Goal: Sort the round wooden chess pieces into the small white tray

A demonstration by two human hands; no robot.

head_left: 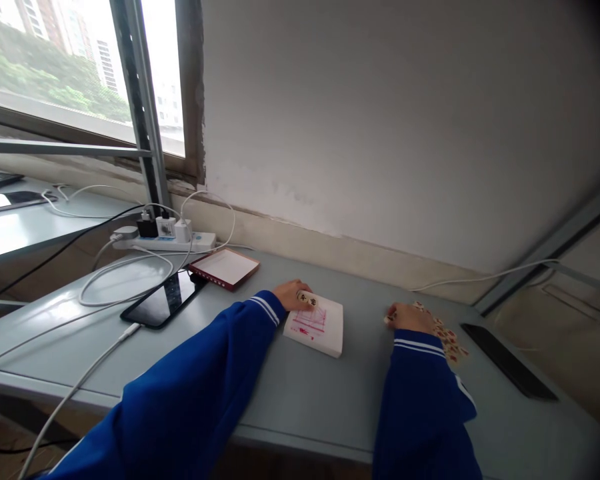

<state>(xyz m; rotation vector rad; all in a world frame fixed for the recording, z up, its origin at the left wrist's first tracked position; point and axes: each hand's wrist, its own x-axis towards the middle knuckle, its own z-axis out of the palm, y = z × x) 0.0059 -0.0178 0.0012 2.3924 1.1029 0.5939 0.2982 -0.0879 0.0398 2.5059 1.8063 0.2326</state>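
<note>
White box (325,330), centre: marked pieces (307,299) on its far edge; left hand (288,294) half-curled beside them, grip unclear. Right hand (413,318), right of centre: fingers closed on one piece (389,321), near the loose pile (450,340). Hazards: a left-hand nudge spilling edge pieces; the right sleeve (423,393) scattering the pile.

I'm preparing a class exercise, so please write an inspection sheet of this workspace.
Surface: grey table.
Job's things: white block with a red drawing, small marked pieces on it; loose pile at right.
Clutter: dark-screened phone, shallow open tray, dark bar.
Hands: left hand at the block, finger closure unclear; right hand beside the pile, small piece at its fingertips.
Cables: white cables near the phone, loaded power strip behind.
Surroundings: window, pale wall; other people, nothing seen.
</note>
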